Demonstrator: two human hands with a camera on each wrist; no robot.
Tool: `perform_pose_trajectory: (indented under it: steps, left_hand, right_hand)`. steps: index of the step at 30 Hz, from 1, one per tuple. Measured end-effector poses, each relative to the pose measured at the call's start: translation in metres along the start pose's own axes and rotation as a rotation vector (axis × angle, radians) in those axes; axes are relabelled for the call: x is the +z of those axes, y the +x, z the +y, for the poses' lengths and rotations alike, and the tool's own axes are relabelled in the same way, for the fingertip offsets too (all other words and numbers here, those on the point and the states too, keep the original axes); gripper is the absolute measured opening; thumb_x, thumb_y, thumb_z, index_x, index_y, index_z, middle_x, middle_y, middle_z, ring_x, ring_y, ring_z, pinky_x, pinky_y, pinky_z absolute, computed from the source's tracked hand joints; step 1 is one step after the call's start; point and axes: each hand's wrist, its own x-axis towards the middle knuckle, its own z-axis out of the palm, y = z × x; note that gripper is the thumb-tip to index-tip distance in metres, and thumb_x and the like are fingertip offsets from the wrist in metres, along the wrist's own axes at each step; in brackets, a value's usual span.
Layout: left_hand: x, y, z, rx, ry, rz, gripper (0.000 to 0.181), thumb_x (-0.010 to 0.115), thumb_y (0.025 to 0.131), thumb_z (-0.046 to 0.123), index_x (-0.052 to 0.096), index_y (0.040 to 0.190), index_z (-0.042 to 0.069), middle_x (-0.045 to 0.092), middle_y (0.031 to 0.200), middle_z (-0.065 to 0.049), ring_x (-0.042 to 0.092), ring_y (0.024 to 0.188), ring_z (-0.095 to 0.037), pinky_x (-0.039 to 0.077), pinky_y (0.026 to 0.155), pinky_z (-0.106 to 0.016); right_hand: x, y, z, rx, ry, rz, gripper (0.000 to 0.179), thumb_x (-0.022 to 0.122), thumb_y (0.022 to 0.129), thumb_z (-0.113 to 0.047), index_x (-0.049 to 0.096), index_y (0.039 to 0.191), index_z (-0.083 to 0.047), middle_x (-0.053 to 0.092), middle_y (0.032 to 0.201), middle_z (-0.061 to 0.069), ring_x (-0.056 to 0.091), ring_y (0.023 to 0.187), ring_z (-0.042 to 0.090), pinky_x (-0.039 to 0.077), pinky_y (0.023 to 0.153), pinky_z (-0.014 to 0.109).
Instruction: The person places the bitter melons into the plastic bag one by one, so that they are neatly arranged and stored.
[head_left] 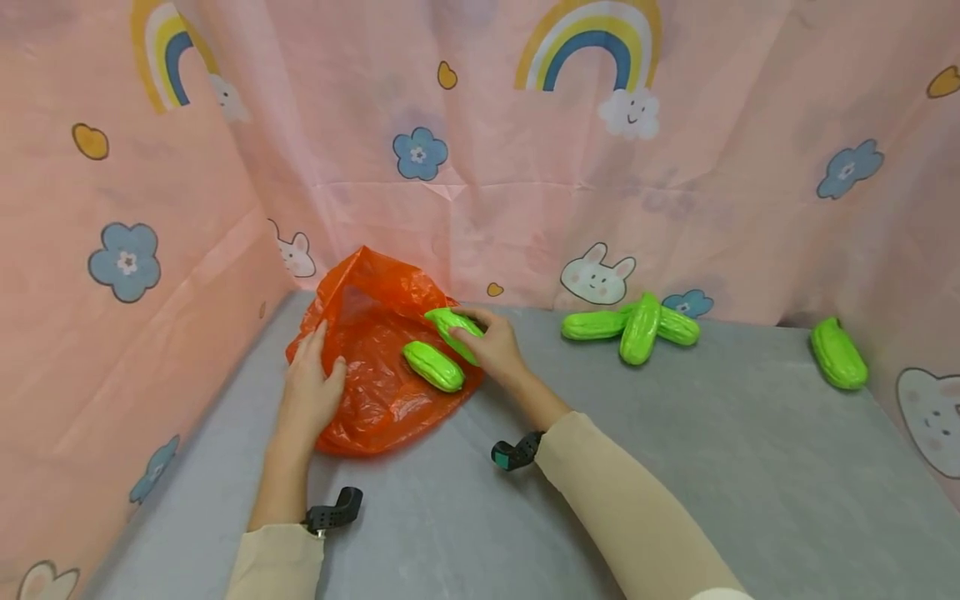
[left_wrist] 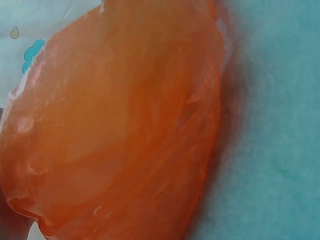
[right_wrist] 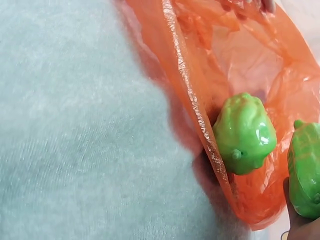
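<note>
An orange-red plastic bag (head_left: 375,408) lies spread at the left, its mouth facing right and its back side standing up. My left hand (head_left: 309,392) rests against the bag's left side, fingers extended and thumb spread apart. Inside the mouth, on the lower film, lies one shiny green bitter melon (head_left: 433,367), with bumps and ridges visible in the right wrist view. A second bitter melon (head_left: 454,330) is gripped by my right hand (head_left: 495,348) at the bag's right edge, just above the first. Bag film fills most of the left wrist view and hides much of the left hand.
Three more bitter melons (head_left: 640,332) lie crossed in a pile near the back wall. Another bitter melon (head_left: 838,354) sits alone at the far right. A grey cloth covers the table (head_left: 675,467), and pink patterned curtains (head_left: 495,233) enclose it on the back and sides.
</note>
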Motion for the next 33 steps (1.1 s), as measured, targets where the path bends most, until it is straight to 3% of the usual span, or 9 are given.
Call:
perform_pose_trajectory:
  steps: [7,17,25,33]
  left_hand:
    - [0.0,0.0,0.0,0.013,0.007,0.005,0.067,0.047,0.103,0.019,0.019,0.163,0.01,0.025,0.166,-0.022,0.025,0.152,-0.045,0.023,0.121,-0.067]
    - [0.0,0.0,-0.001,0.011,0.0,0.0,0.067,0.048,0.103,0.016,0.018,0.163,0.01,0.025,0.166,-0.022,0.024,0.153,-0.044,0.022,0.122,-0.065]
    - [0.001,0.001,-0.001,-0.004,-0.005,-0.005,0.067,0.047,0.103,0.019,0.018,0.163,0.01,0.024,0.167,-0.022,0.024,0.153,-0.044,0.022,0.122,-0.065]
    - [0.001,0.002,-0.001,-0.002,-0.001,-0.002,0.067,0.046,0.103,0.019,0.018,0.163,0.009,0.024,0.166,-0.022,0.024,0.153,-0.044,0.023,0.123,-0.064]
  right_hand:
    - [0.004,0.001,-0.001,-0.004,0.023,-0.006,0.036,0.071,0.092,-0.016,0.07,0.128,-0.009,0.068,0.133,0.011,0.065,0.115,0.026,0.054,0.101,0.038]
    - [0.006,0.003,0.001,-0.077,0.114,0.013,0.033,0.072,0.092,-0.01,0.072,0.125,-0.006,0.069,0.131,0.014,0.066,0.117,0.027,0.053,0.101,0.036]
    - [0.007,0.009,0.007,-0.041,0.138,-0.049,0.036,0.069,0.093,-0.01,0.069,0.129,-0.003,0.067,0.134,0.016,0.063,0.118,0.026,0.052,0.101,0.032]
    - [0.014,0.007,0.015,0.0,0.093,-0.078,0.037,0.069,0.093,-0.012,0.069,0.129,-0.005,0.068,0.131,0.017,0.062,0.114,0.027,0.051,0.098,0.03]
